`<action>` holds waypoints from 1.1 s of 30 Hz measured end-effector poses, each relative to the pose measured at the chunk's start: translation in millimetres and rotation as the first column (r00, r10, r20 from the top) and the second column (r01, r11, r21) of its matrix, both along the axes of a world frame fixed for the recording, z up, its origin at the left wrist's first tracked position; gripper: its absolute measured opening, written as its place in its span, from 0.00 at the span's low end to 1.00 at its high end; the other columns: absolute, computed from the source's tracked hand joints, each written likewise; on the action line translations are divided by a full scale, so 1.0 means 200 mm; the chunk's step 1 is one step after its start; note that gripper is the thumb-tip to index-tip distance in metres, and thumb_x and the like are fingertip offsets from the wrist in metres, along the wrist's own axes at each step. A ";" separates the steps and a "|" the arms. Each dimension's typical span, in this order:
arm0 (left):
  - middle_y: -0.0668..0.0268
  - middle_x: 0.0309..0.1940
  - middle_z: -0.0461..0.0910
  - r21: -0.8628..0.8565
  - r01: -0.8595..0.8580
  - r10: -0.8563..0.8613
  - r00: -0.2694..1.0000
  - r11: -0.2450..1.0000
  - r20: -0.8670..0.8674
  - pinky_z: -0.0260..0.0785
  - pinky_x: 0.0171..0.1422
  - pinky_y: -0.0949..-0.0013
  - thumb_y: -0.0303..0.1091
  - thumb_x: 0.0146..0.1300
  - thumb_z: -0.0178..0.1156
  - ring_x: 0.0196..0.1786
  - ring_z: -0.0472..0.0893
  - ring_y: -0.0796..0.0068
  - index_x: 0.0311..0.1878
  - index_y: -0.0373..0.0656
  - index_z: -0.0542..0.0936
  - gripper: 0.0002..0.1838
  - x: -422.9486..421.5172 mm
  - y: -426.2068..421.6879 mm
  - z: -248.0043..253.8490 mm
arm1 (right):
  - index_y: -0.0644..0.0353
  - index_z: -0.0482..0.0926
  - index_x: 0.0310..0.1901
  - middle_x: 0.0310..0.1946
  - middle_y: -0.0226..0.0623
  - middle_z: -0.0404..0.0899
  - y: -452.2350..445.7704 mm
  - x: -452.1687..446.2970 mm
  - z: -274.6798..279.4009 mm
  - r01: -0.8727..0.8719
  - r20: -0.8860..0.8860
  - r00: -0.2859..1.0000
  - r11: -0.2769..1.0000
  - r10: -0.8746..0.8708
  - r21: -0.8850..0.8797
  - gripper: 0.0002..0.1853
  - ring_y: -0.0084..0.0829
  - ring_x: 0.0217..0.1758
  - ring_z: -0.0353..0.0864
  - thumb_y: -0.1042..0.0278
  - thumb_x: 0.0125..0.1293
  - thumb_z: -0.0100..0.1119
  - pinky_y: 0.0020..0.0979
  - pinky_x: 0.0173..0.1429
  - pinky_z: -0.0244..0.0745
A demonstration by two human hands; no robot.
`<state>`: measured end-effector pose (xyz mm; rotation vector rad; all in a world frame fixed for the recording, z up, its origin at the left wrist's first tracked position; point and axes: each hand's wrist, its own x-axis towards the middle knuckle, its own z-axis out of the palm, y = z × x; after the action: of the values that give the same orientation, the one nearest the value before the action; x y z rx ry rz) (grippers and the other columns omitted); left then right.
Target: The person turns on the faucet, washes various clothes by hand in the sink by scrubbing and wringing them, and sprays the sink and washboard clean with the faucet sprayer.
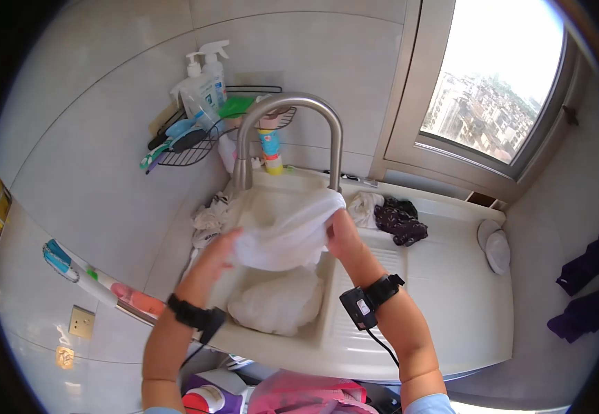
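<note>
A white cloth [282,238] is stretched between my two hands above the sink basin [222,303], just under the mouth of the metal faucet [337,138]. My left hand [220,254] is at the cloth's left edge, somewhat blurred, its fingers bent against the fabric. At the right end, my right hand [343,236] grips the cloth near its upper corner, fingers closed round it. Below, a second bunched white cloth [279,302] lies in the basin. Each forearm wears a black strap with a small device.
A wire corner shelf [189,153] holds bottles and brushes. Behind the basin stands a blue and yellow tube [270,148]. Dark patterned cloth [401,221] and pale cloth [364,209] lie at the sink's back. Bunched fabric [210,219] is left of the basin.
</note>
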<state>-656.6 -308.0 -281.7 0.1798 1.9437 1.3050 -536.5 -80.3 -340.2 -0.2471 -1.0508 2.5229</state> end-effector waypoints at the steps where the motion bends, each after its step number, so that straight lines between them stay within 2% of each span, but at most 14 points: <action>1: 0.60 0.56 0.67 0.076 -0.032 0.014 0.974 0.997 0.227 0.40 0.61 0.35 0.60 0.51 0.53 0.66 0.53 0.63 0.57 0.44 0.66 0.36 0.10 0.06 -0.07 | 0.61 0.71 0.48 0.47 0.40 0.74 -0.03 0.04 0.06 0.006 0.039 0.999 0.998 -0.004 -0.058 0.17 0.36 0.51 0.73 0.61 0.65 0.39 0.38 0.56 0.69; 3: 0.60 0.55 0.69 0.225 -0.182 -0.058 0.641 0.957 0.765 0.46 0.64 0.41 0.59 0.55 0.50 0.63 0.60 0.63 0.57 0.43 0.67 0.33 0.15 0.22 -0.20 | 0.61 0.70 0.49 0.47 0.40 0.74 -0.10 0.10 0.14 0.031 0.109 0.994 0.985 -0.013 -0.169 0.17 0.36 0.51 0.73 0.61 0.65 0.40 0.38 0.56 0.68; 6: 0.59 0.50 0.73 0.742 -0.296 -0.512 0.570 0.602 0.643 0.59 0.61 0.50 0.52 0.60 0.47 0.56 0.70 0.63 0.55 0.43 0.69 0.26 0.29 0.50 -0.46 | 0.61 0.70 0.49 0.48 0.39 0.74 -0.11 0.27 0.10 -0.101 -0.052 0.995 0.953 0.090 -0.287 0.17 0.35 0.52 0.73 0.59 0.66 0.41 0.38 0.55 0.69; 9: 0.60 0.44 0.76 0.649 -0.288 -0.407 0.585 0.705 0.702 0.68 0.55 0.59 0.45 0.62 0.44 0.48 0.76 0.64 0.53 0.42 0.70 0.21 0.40 0.64 -0.80 | 0.60 0.70 0.50 0.49 0.39 0.73 0.07 0.48 -0.06 -0.153 0.088 0.981 0.963 0.176 -0.222 0.18 0.34 0.53 0.72 0.59 0.65 0.44 0.39 0.55 0.69; 12: 0.59 0.43 0.77 0.565 -0.230 -0.375 0.546 0.792 0.749 0.68 0.53 0.57 0.38 0.60 0.44 0.46 0.77 0.63 0.47 0.39 0.74 0.17 0.54 0.69 -0.97 | 0.64 0.68 0.52 0.49 0.42 0.72 0.30 0.74 -0.38 0.083 0.607 0.789 0.995 -0.099 0.054 0.20 0.36 0.52 0.72 0.67 0.59 0.52 0.38 0.55 0.69; 15: 0.59 0.40 0.77 0.356 0.227 -0.358 0.861 0.907 0.362 0.70 0.47 0.59 0.38 0.59 0.46 0.41 0.77 0.65 0.43 0.40 0.75 0.15 0.59 0.75 -1.07 | 0.66 0.65 0.54 0.51 0.45 0.69 0.35 0.98 -0.39 -0.085 0.754 0.629 0.947 -0.191 0.311 0.23 0.37 0.51 0.72 0.73 0.54 0.54 0.38 0.54 0.70; 16: 0.58 0.38 0.77 0.175 0.310 -0.287 0.947 0.935 -0.144 0.70 0.46 0.60 0.38 0.58 0.48 0.40 0.76 0.65 0.41 0.40 0.75 0.14 0.62 0.75 -1.03 | 0.66 0.65 0.54 0.52 0.45 0.69 0.34 1.03 -0.42 -0.177 0.754 0.634 0.916 -0.174 0.360 0.24 0.37 0.51 0.73 0.74 0.53 0.54 0.38 0.53 0.70; 18: 0.57 0.36 0.76 -0.149 0.170 -0.197 0.315 0.974 -0.928 0.69 0.43 0.63 0.38 0.56 0.50 0.39 0.76 0.65 0.38 0.38 0.76 0.14 0.65 0.75 -0.89 | 0.63 0.65 0.55 0.53 0.44 0.68 0.28 1.10 -0.48 0.004 0.676 0.673 0.915 -0.301 0.403 0.25 0.35 0.52 0.70 0.72 0.53 0.54 0.38 0.53 0.68; 21: 0.54 0.34 0.75 -0.014 0.649 -0.195 0.208 0.761 -0.958 0.67 0.45 0.63 0.39 0.54 0.53 0.41 0.74 0.61 0.40 0.37 0.75 0.16 0.58 0.88 -1.29 | 0.59 0.66 0.55 0.53 0.43 0.67 0.17 1.07 -0.50 0.256 0.547 0.682 0.859 -0.486 0.443 0.25 0.38 0.56 0.65 0.64 0.54 0.55 0.40 0.57 0.61; 23: 0.53 0.34 0.74 0.415 0.464 -0.146 0.785 0.782 -0.602 0.66 0.45 0.61 0.40 0.54 0.53 0.41 0.74 0.58 0.40 0.36 0.74 0.17 0.75 0.83 -1.26 | 0.60 0.67 0.54 0.51 0.46 0.67 0.01 0.92 -0.81 -0.141 0.224 0.478 0.177 -0.849 0.974 0.26 0.42 0.54 0.65 0.62 0.53 0.56 0.42 0.57 0.58; 24: 0.53 0.35 0.74 0.554 0.280 -0.124 0.945 0.784 -0.303 0.65 0.45 0.60 0.40 0.54 0.54 0.40 0.73 0.57 0.41 0.35 0.74 0.17 0.82 0.80 -1.19 | 0.61 0.68 0.52 0.49 0.47 0.68 -0.11 0.85 -0.71 -0.049 0.143 0.469 0.136 -0.871 0.990 0.25 0.45 0.53 0.65 0.62 0.53 0.56 0.43 0.57 0.57; 26: 0.50 0.36 0.73 0.337 0.349 -0.174 0.874 0.874 -0.455 0.63 0.46 0.56 0.40 0.56 0.52 0.40 0.71 0.52 0.40 0.33 0.73 0.18 0.91 0.65 -0.86 | 0.59 0.72 0.47 0.44 0.47 0.68 -0.28 0.78 -0.60 0.102 0.009 0.448 0.061 -0.894 0.993 0.23 0.45 0.49 0.66 0.60 0.48 0.58 0.43 0.52 0.59; 29: 0.50 0.35 0.72 0.340 0.432 -0.051 0.677 0.836 -0.734 0.62 0.42 0.54 0.39 0.57 0.49 0.36 0.71 0.50 0.39 0.32 0.72 0.17 0.87 0.59 -0.95 | 0.61 0.73 0.41 0.38 0.46 0.71 -0.31 0.74 -0.55 0.073 0.041 0.538 0.095 -0.842 0.993 0.18 0.47 0.44 0.68 0.62 0.48 0.56 0.43 0.48 0.61; 33: 0.51 0.34 0.73 0.047 0.428 -0.317 0.734 0.902 -0.601 0.62 0.41 0.52 0.39 0.58 0.47 0.37 0.71 0.50 0.41 0.35 0.73 0.16 0.76 0.67 -1.14 | 0.62 0.73 0.35 0.32 0.46 0.73 -0.08 0.66 -0.64 -0.095 0.128 0.714 0.086 -0.689 0.992 0.13 0.48 0.38 0.69 0.65 0.48 0.53 0.43 0.42 0.65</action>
<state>-505.0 -173.8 -510.4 1.1334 2.1106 1.2302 -404.2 -95.7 -469.1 -0.7872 -2.3357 0.7889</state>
